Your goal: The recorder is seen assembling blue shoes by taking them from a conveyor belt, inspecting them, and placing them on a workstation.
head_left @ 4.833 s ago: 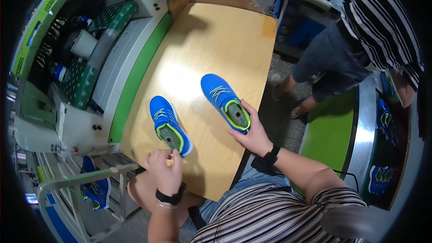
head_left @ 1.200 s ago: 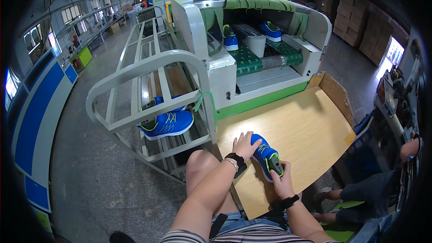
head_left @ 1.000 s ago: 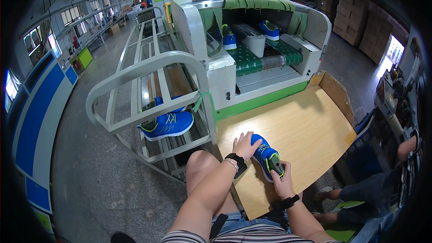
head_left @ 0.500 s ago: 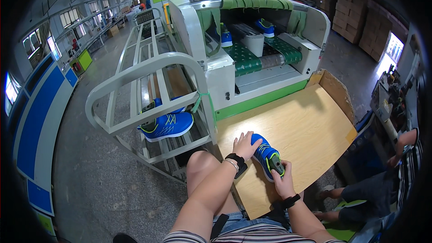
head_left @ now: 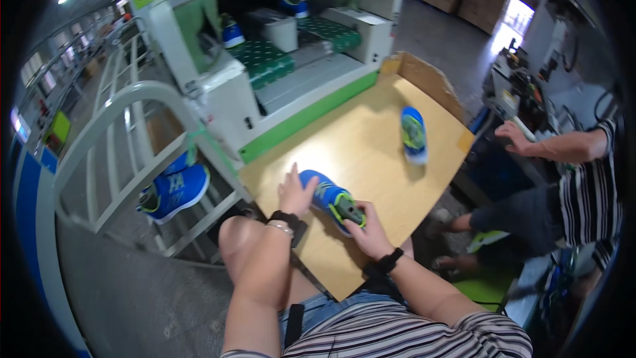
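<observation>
A blue sneaker [head_left: 324, 193] with yellow-green trim and a dark green shoe last in its opening lies on the wooden board, toe pointing away to the left. My right hand [head_left: 371, 232] is closed round its heel end, the thumb by the last. Beside the toe, my left hand [head_left: 295, 192] has its fingers stretched out and the thumb against the shoe's side. Farther right on the board is a second blue sneaker [head_left: 413, 136], slightly blurred, with yellow-green laces and a white sole edge. No hand touches that one.
The wooden board [head_left: 358, 126] meets a white and green conveyor machine [head_left: 225, 99] with blue shoes inside. A metal rack [head_left: 142, 89] at left holds another blue sneaker [head_left: 175, 192]. At right, a co-worker's hand [head_left: 513, 136] reaches out near the board.
The second sneaker has come onto the board's right side, and the co-worker's arm is now extended. My view has turned right. My left fingers have moved off the toe to its side.
</observation>
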`<control>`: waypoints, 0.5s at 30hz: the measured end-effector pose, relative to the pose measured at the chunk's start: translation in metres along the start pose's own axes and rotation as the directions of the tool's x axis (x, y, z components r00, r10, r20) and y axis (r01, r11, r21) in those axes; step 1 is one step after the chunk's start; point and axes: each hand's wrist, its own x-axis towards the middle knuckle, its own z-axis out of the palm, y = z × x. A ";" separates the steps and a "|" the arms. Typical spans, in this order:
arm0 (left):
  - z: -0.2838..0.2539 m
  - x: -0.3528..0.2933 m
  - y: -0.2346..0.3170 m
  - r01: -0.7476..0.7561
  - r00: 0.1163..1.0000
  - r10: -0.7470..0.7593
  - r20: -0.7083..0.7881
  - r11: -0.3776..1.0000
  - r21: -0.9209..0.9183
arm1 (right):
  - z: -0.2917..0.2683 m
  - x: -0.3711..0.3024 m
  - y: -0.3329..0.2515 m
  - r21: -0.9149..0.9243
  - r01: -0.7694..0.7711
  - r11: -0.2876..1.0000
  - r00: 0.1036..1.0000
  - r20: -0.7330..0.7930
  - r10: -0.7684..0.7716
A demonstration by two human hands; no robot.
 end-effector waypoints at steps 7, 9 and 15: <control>0.002 0.002 0.009 -0.018 0.998 0.018 0.053 1.000 0.003 | -0.008 -0.001 0.001 -0.018 0.018 1.000 1.000 -0.009 -0.018; 0.001 0.001 0.007 -0.024 0.998 0.023 0.055 1.000 0.016 | -0.008 -0.002 -0.001 -0.029 0.014 0.999 1.000 0.000 -0.014; -0.003 0.002 0.007 -0.026 0.996 0.024 0.084 0.999 0.026 | -0.004 -0.002 0.001 -0.025 0.040 0.999 0.999 -0.013 -0.040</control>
